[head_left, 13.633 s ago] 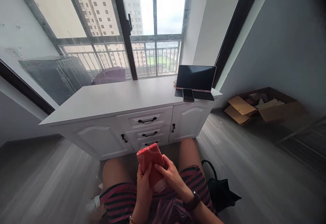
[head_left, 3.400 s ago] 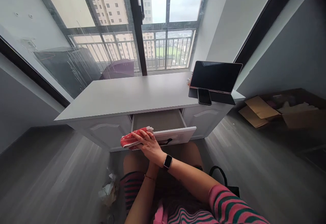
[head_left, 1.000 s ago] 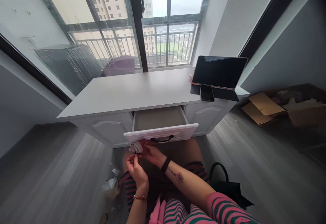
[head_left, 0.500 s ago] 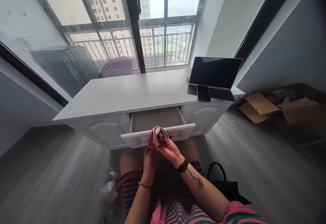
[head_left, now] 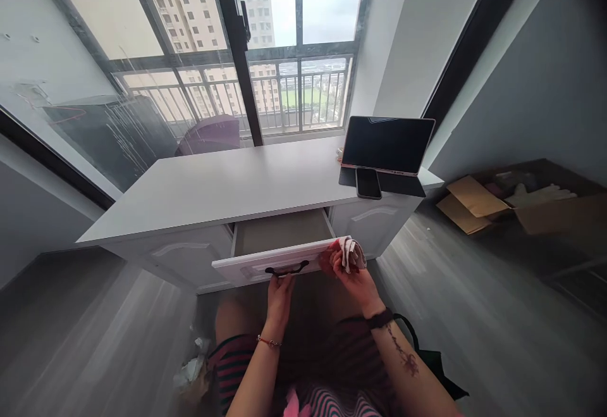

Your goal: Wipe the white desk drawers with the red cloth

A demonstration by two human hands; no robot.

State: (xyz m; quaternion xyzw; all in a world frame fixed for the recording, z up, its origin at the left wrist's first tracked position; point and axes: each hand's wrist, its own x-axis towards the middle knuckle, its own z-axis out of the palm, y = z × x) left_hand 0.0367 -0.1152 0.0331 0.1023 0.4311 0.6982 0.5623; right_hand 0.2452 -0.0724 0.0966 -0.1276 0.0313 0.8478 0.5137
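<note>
A white drawer [head_left: 246,267] stands pulled out of the cabinet, its inside showing a bare bottom. At the dark curved drawer handle [head_left: 287,271] is my left hand [head_left: 279,297], its fingers closed at the handle's lower edge and partly hidden. My right hand [head_left: 358,285] grips a folded cloth [head_left: 351,254], pale on the outer folds and red at the left. The cloth is at the right end of the drawer front, its red part against or just before the panel.
On the white cabinet top [head_left: 213,189] stand a tablet [head_left: 389,145] on a dark cover and a phone [head_left: 368,183]. An open cardboard box [head_left: 545,208] is on the floor at right. Crumpled wrappers [head_left: 192,369] lie at lower left, a dark bag [head_left: 434,366] at lower right.
My right hand has carried the cloth rightward along the drawer front, away from the left hand. The handle, covered before, now shows with my left hand at it. The view has shifted slightly.
</note>
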